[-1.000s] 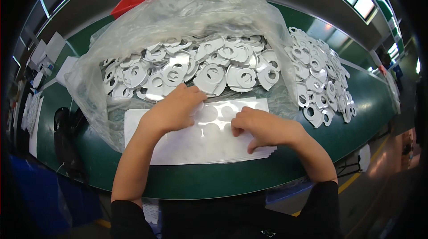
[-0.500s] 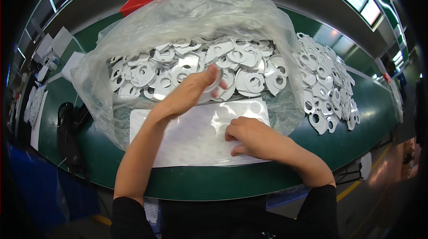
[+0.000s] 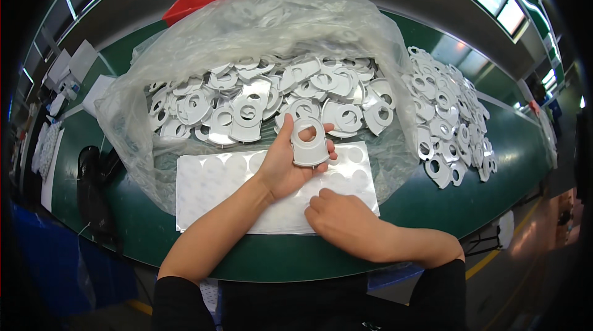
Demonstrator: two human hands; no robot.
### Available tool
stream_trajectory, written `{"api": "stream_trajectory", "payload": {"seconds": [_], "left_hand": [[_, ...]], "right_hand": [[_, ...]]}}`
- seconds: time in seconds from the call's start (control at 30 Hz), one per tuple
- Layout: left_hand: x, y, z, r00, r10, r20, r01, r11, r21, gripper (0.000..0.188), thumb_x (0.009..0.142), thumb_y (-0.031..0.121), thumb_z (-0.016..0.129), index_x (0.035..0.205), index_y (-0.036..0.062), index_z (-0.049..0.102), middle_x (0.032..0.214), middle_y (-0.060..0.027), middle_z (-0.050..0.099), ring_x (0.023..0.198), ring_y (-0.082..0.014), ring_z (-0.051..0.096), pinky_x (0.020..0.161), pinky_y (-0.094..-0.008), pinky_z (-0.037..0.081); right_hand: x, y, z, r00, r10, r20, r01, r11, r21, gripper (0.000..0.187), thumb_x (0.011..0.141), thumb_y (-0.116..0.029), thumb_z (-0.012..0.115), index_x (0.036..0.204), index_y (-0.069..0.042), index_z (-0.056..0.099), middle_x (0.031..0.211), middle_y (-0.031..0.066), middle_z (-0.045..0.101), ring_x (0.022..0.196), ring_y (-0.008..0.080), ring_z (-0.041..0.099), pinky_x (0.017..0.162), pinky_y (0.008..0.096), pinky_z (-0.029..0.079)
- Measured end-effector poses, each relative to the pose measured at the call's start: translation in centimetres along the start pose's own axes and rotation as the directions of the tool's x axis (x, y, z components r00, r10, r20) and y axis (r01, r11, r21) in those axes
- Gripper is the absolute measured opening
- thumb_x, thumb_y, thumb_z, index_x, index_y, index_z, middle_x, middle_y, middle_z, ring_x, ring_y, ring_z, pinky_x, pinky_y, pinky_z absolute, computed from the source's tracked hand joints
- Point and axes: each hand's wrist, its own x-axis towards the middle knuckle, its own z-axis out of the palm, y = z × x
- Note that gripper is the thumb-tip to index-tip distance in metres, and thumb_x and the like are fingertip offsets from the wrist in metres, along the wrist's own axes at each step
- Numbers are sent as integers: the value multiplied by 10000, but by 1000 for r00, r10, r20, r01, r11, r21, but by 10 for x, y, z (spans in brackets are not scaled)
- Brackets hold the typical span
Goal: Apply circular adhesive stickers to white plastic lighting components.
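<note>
Now the left hand (image 3: 285,167) is turned palm up, and the pale grey plate (image 3: 311,156) it carries shows its broad face and large round hole; half a second ago that hand was a blur at the mouth of the clear plastic bag (image 3: 247,28). The plate appears above the far edge of the stacked white sheets (image 3: 207,186), with the thumb along one side and the fingers wrapped round the other, gripping it. The right hand (image 3: 338,218) has drawn down to the near edge of the sheets, its fingers curled in; whether it pinches anything I cannot tell. For the work, I judge, the change means that one plate is singled out and steady, within easy reach of the right hand.

Similar plates (image 3: 246,133) fill the bag's opening, and a loose heap (image 3: 450,118) lies on the green counter (image 3: 265,260) to the right.

As for writing, no brand or label is readable on the plate or the sheets, which bear only rows of plain circles. A small pale mark (image 3: 370,326) on the dark shirt is too small to make out.
</note>
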Motion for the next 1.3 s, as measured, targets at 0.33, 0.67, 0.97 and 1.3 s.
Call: {"api": "stream_trajectory", "payload": {"seconds": [0.33,0.67,0.97,1.3], "left_hand": [[2,-3,5,991,-19,-133,27,998,55,558,926,625,237,977,109,442,943,-167,582,911,-288,577,653,-308,449],[-2,-8,14,986,33,-165,3,977,213,642,937,616,148,1072,97,501,906,-110,577,789,-220,579,593,-290,433],[-1,-6,10,986,29,-166,5,979,205,641,933,624,153,1019,98,510,874,-109,570,795,-218,579,585,-290,431],[-1,-7,9,986,23,-163,12,977,211,650,936,617,145,994,92,524,867,-110,570,789,-220,578,576,-292,431]], "right_hand": [[-4,0,-48,980,-196,-31,195,925,326,133,747,-76,611,848,-49,530,757,58,557,789,217,565,578,292,481],[27,85,-20,838,435,-330,117,447,887,146,867,-11,567,924,-25,434,857,53,546,650,91,551,504,204,460],[29,92,-15,885,425,-192,30,361,932,199,871,-29,588,918,-64,397,869,33,550,695,77,530,635,218,462],[29,93,-14,885,419,-203,15,409,912,207,860,-33,600,890,-71,399,858,29,549,754,77,522,698,234,458]]}}
